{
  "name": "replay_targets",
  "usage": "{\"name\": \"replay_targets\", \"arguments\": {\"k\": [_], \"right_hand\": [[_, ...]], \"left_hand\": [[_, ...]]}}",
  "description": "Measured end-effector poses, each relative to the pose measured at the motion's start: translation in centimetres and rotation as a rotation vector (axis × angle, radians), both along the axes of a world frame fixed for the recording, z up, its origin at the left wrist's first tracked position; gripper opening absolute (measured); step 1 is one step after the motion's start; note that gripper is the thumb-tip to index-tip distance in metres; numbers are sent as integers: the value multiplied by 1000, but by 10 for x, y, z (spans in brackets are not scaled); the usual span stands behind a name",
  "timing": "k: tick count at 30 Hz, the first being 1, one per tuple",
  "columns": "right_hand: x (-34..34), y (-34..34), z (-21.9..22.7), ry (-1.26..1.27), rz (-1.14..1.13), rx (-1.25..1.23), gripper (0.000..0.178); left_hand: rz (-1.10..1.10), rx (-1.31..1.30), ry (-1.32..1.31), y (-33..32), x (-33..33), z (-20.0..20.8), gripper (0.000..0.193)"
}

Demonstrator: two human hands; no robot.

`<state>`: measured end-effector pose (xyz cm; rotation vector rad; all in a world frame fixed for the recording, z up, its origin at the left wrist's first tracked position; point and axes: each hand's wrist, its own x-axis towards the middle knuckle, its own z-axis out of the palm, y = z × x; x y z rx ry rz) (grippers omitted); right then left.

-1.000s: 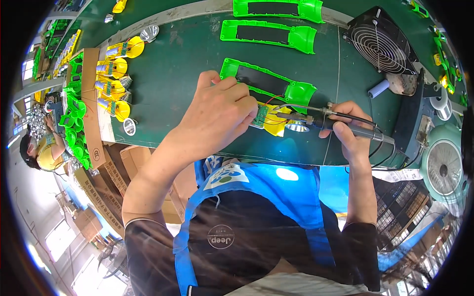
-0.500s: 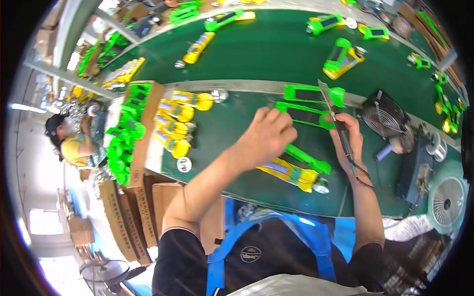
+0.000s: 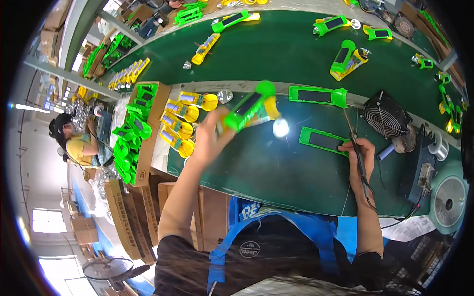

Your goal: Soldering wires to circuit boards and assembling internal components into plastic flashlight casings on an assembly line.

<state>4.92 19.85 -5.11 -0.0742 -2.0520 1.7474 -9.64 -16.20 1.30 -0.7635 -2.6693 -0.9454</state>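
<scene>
Right hand (image 3: 362, 149) grips a soldering iron (image 3: 363, 171); left hand (image 3: 211, 138) grips a green-and-yellow lamp (image 3: 248, 105) above the bench (image 3: 261, 165), its lit reflector (image 3: 280, 128) liable to tear loose if swung; beyond, a straying hot tip could scorch the green housing (image 3: 339, 99).

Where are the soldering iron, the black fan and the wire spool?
Soldering iron (image 3: 361, 165): head view, on its handle.
Black fan (image 3: 383, 118): head view, on its round grille.
Wire spool (image 3: 438, 147): head view, on its silver winding.
</scene>
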Motion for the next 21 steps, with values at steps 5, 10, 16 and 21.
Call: {"name": "replay_targets", "arguments": {"k": [5,10,16,21], "right_hand": [[-1,1,-3,-3,4,-16,31],[1,6,-10,50,21,16,32],[-6,10,-4,227,58,251,34],[-20,0,-12,94,128,293,32]], "left_hand": [[100,137,134,58,-129,-47,44],[287,-366,-21,127,-182,-35,55],[325,-332,271,74,-263,-5,43],[712,-749,124,-33,-338,-21,92]]}}
